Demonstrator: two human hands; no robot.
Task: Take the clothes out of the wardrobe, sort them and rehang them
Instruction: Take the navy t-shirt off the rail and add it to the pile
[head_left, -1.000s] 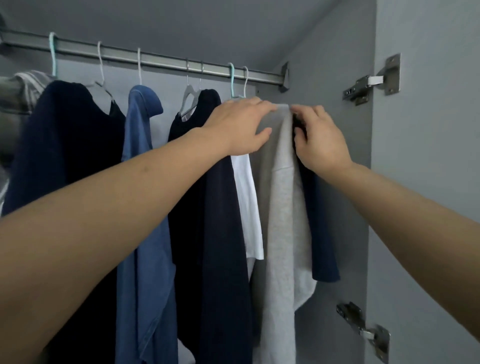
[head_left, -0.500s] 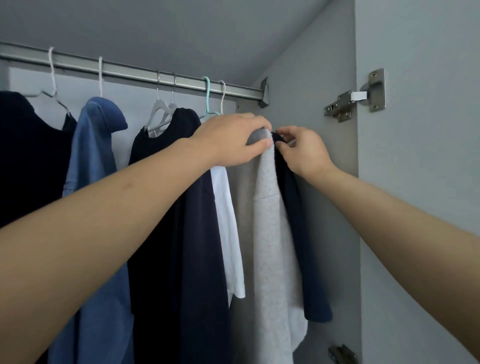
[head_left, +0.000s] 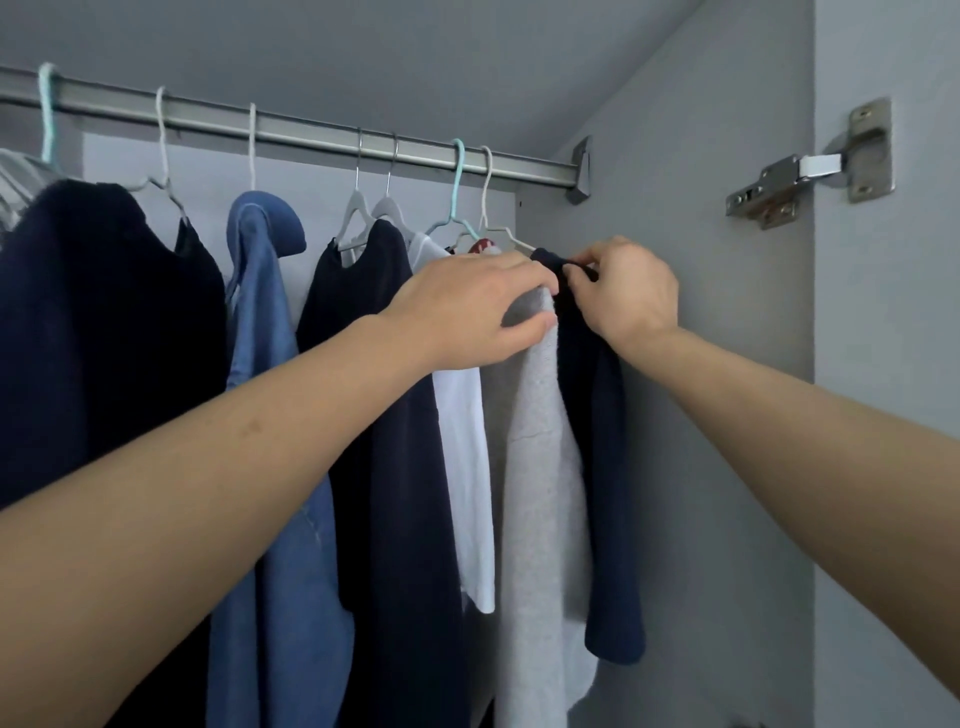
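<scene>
wardrobe rail, right end: two hands at the last garments

left hand grips the shoulder of the grey knit top, fingers curled over it, thumb beneath. right hand pinches the top edge of the navy garment between thumb and fingertips. the navy garment is last on the rail, just beside the wardrobe side wall, and hangs long axis vertical directly below the right hand, the nearer of the two. dark, soft, sleeve end loose. the white hanger sits above and left of both hands; lifting probably goes upward off the rail.
</scene>
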